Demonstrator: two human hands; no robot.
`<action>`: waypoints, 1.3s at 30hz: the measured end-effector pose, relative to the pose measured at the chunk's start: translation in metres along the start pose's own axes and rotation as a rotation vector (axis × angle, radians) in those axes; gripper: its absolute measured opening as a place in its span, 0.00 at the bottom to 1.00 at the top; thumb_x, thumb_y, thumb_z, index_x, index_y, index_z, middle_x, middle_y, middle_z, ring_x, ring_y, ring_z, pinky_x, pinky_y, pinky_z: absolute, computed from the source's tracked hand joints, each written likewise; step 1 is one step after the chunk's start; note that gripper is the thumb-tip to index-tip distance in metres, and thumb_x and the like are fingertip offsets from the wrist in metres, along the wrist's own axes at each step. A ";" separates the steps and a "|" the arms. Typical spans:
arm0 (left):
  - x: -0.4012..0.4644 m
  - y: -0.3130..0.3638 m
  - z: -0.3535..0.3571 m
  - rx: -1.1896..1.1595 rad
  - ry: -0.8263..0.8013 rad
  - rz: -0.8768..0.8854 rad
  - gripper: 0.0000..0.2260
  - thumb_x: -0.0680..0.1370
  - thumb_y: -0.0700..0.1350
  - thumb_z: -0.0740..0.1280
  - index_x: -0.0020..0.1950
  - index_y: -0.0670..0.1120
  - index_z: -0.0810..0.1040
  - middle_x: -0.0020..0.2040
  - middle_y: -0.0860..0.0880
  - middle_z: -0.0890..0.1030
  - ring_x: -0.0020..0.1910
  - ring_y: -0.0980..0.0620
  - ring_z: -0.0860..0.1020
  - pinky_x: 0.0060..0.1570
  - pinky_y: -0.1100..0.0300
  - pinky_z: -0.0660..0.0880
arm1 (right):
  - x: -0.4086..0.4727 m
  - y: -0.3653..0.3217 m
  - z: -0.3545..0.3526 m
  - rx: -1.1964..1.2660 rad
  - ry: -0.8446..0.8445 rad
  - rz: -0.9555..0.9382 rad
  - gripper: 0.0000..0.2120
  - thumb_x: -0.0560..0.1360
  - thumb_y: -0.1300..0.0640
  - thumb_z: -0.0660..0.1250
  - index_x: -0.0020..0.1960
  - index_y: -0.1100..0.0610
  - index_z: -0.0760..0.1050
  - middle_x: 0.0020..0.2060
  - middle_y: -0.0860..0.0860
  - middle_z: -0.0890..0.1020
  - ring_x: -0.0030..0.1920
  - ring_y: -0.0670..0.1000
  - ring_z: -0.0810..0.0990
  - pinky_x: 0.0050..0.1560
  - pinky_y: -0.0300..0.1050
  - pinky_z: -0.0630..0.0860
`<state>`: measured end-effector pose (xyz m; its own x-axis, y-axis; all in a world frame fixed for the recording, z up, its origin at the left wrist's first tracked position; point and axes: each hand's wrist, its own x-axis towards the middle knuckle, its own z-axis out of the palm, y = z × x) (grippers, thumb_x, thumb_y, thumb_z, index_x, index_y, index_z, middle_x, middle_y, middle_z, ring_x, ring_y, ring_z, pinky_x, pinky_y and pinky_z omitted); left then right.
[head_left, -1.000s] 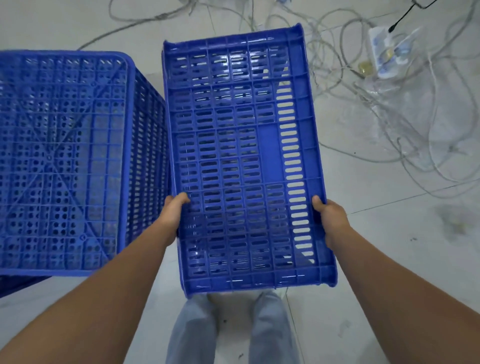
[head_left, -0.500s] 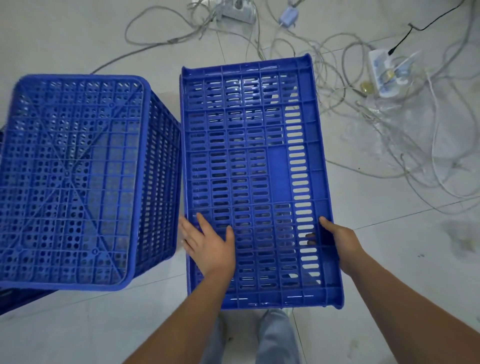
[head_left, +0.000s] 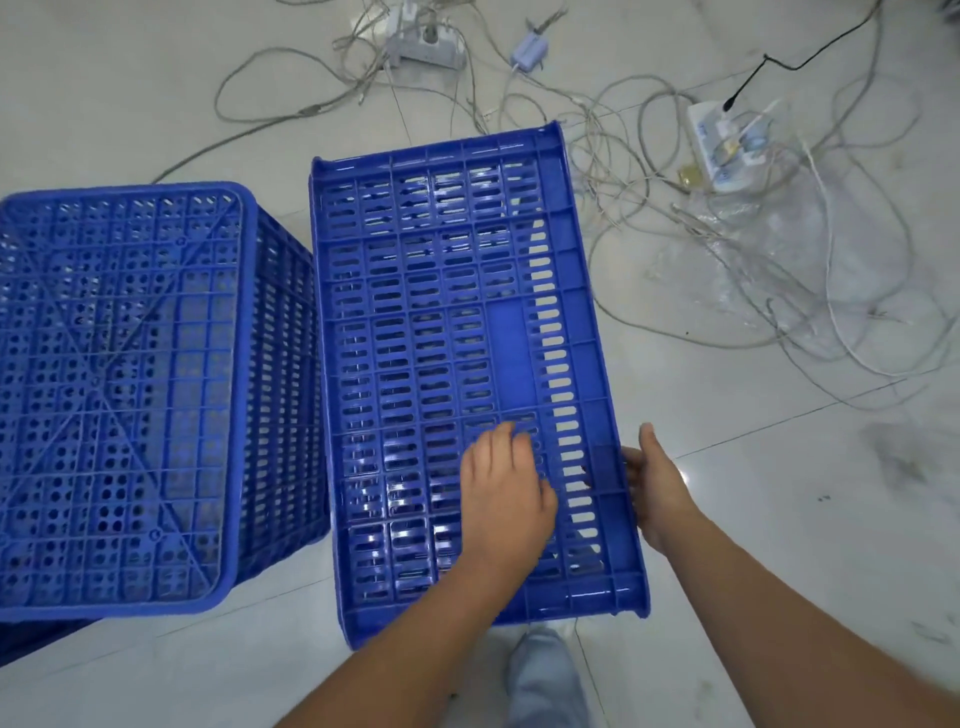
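A blue slotted plastic crate (head_left: 447, 322) stands in front of me over the tiled floor, one slotted face turned up at me. My right hand (head_left: 657, 483) grips its right rim near the lower end, thumb along the outside. My left hand (head_left: 506, 488) rests on the slotted face close to the right edge, blurred, fingers bent slightly. A second blue crate (head_left: 119, 389) stands upside down just to the left, its perforated bottom facing up, almost touching the first.
Tangled grey cables (head_left: 675, 218) spread over the floor beyond and to the right of the crate, with a power strip (head_left: 426, 44), a white box (head_left: 722, 140) and clear plastic wrap (head_left: 727, 244). My trouser leg (head_left: 545, 675) shows below the crate.
My left hand let go of the crate's left rim, lay on the slotted face, then slid right towards my right hand. The crate sits lower and farther right in view.
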<state>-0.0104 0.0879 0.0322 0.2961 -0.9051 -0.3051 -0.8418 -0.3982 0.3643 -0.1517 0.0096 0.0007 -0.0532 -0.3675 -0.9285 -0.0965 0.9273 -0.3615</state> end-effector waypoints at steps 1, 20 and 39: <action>0.008 0.013 -0.002 0.012 0.008 0.036 0.23 0.66 0.51 0.75 0.57 0.43 0.78 0.58 0.46 0.79 0.58 0.45 0.79 0.58 0.54 0.76 | 0.003 -0.001 -0.002 -0.008 0.026 0.008 0.27 0.79 0.37 0.50 0.53 0.56 0.77 0.44 0.54 0.82 0.44 0.53 0.80 0.41 0.46 0.75; 0.084 0.098 0.027 0.016 -0.312 -0.547 0.43 0.74 0.46 0.71 0.77 0.39 0.45 0.77 0.31 0.41 0.75 0.28 0.43 0.67 0.34 0.61 | 0.026 0.039 -0.015 -0.131 -0.050 0.181 0.12 0.77 0.56 0.58 0.37 0.58 0.71 0.37 0.56 0.75 0.35 0.53 0.73 0.36 0.43 0.69; 0.047 0.026 -0.049 -0.196 -0.227 -0.560 0.39 0.72 0.47 0.72 0.76 0.44 0.52 0.79 0.39 0.48 0.77 0.36 0.47 0.60 0.44 0.74 | -0.002 0.080 -0.019 -0.398 0.053 0.243 0.10 0.77 0.55 0.63 0.41 0.61 0.68 0.40 0.56 0.74 0.40 0.54 0.72 0.47 0.46 0.65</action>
<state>0.0038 0.0279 0.0707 0.5467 -0.5058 -0.6672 -0.4818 -0.8418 0.2433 -0.1781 0.0830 -0.0245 -0.1712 -0.1557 -0.9729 -0.4481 0.8917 -0.0639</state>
